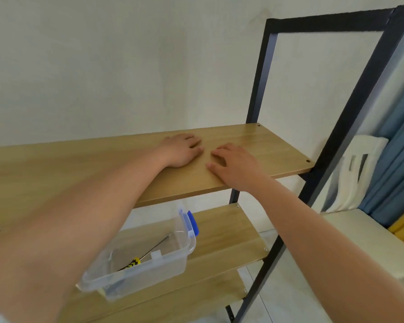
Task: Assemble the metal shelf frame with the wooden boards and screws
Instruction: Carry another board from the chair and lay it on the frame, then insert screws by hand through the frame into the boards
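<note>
Wooden board [254, 145] across black frame [261, 73]

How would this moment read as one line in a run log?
step: seating board | left hand: flat on top board | right hand: flat on board | corner holes: empty | screwdriver: in box

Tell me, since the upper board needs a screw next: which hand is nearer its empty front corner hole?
Right hand, just left of the hole; left hand lies farther left.
</note>
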